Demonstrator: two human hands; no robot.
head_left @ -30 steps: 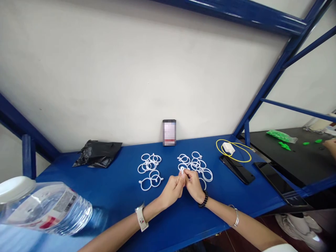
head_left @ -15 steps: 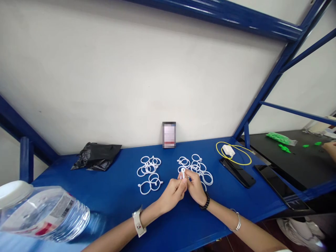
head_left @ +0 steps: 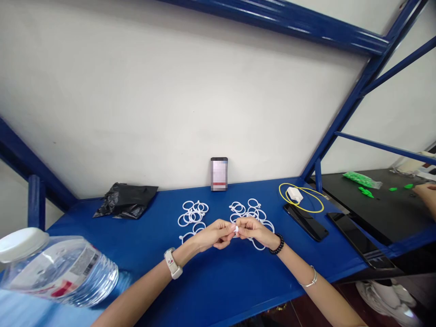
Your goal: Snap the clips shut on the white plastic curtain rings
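My left hand and my right hand meet over the blue tabletop, fingertips almost touching. Both pinch a white plastic curtain ring; only a small white part shows between the fingers, the rest being hidden. Behind my right hand lies a loose pile of white curtain rings, partly covered by that hand. Another group of white curtain rings lies to the left, its near rings partly hidden by my left hand.
A phone leans upright against the wall. At left stand a large water bottle and a black plastic bag. To the right are a white charger with yellow cable and two dark phones. Another person's hand is at far right.
Both hands have turned to a flatter pose, wrists spread wider. The held ring's small eyelet, upright before, is now mostly covered by my fingers. The view has shifted slightly.
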